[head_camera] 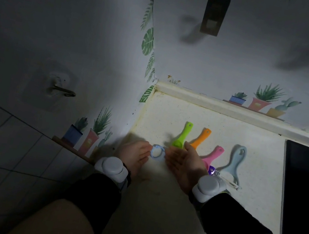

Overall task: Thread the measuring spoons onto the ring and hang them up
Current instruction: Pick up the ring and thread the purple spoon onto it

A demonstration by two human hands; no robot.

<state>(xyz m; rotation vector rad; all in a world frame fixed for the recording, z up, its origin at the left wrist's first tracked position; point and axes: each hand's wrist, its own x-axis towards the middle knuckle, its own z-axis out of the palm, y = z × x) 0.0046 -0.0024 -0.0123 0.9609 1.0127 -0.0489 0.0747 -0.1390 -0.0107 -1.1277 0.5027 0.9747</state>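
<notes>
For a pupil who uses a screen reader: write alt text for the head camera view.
Two bare hands meet over a pale blue ring on a dim white countertop; the left hand touches it, the right hand is open beside it. Green, orange, pink and grey-blue measuring spoons lie behind. A metal hook sticks out from the left wall.

Hard to tell whether the left hand (pixel 135 152) actually pinches the pale blue ring (pixel 157 152), fingertips lost in blur and glare. Bowls of the green spoon (pixel 182 135), orange spoon (pixel 200 138) and pink spoon (pixel 213 155) tucked behind the right hand (pixel 184 163), purple spoon (pixel 211 169) barely peeking out. Black appliance (pixel 306 185) chopped off at the right edge.
</notes>
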